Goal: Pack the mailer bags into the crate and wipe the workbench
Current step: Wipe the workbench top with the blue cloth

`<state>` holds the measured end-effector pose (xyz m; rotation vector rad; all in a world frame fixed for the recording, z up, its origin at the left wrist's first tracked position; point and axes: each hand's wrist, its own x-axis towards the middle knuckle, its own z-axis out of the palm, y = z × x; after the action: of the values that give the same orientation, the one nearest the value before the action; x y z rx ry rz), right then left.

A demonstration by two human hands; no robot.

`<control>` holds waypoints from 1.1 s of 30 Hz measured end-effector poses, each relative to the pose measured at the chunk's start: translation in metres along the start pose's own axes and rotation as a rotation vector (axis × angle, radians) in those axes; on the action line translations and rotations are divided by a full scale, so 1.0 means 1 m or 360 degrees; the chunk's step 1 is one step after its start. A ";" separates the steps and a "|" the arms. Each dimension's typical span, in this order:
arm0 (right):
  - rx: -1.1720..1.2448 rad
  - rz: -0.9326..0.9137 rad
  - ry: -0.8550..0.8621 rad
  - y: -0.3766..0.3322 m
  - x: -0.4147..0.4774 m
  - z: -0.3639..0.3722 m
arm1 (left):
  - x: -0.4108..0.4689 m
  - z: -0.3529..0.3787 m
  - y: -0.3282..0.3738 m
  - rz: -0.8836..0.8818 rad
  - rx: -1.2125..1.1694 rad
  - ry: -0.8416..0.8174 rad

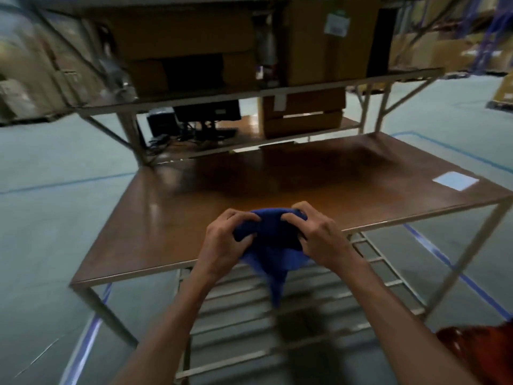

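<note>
Evidently you are at the wiping half of the job, and it has not yet begun. Your left hand point(222, 240) and right hand point(319, 237) both hold a blue cloth point(273, 245) bunched between them, the fingers point(241, 215) curled tightly into the fabric and a loose tail hanging below them. The cloth is in the air over the near edge of the table point(194, 195), not touching the top as far as the blurred view shows.

Beyond your fingers the brown top carries no mailer bags, so the packing looks done, but no crate is plainly in view to confirm it. A blurred red shape point(477, 354) low to the right of your fingers may be it; I cannot tell. One white sheet point(455, 180) lies on the top, well off to the right beyond your fingers, and you will likely have to lift it or wipe round it. What is left, by my reading, is the whole wipe.
</note>
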<state>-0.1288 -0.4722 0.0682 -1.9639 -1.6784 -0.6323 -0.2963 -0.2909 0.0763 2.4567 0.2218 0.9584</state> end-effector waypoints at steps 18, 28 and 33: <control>0.0578 0.0326 0.0044 -0.095 0.226 0.220 | 0.026 -0.148 -0.256 -0.0489 0.0156 0.0263; 0.0079 0.0723 -0.0474 -0.063 0.292 0.360 | 0.079 -0.091 -0.401 -0.1015 0.0522 -0.0663; 0.0157 0.0508 -0.1094 -0.067 0.288 0.412 | 0.055 -0.070 -0.444 -0.0984 0.0771 -0.1046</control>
<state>-0.1385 0.0159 -0.0690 -2.4637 -1.6328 0.2769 -0.2908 0.1384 -0.0685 2.6884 0.9893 -0.1983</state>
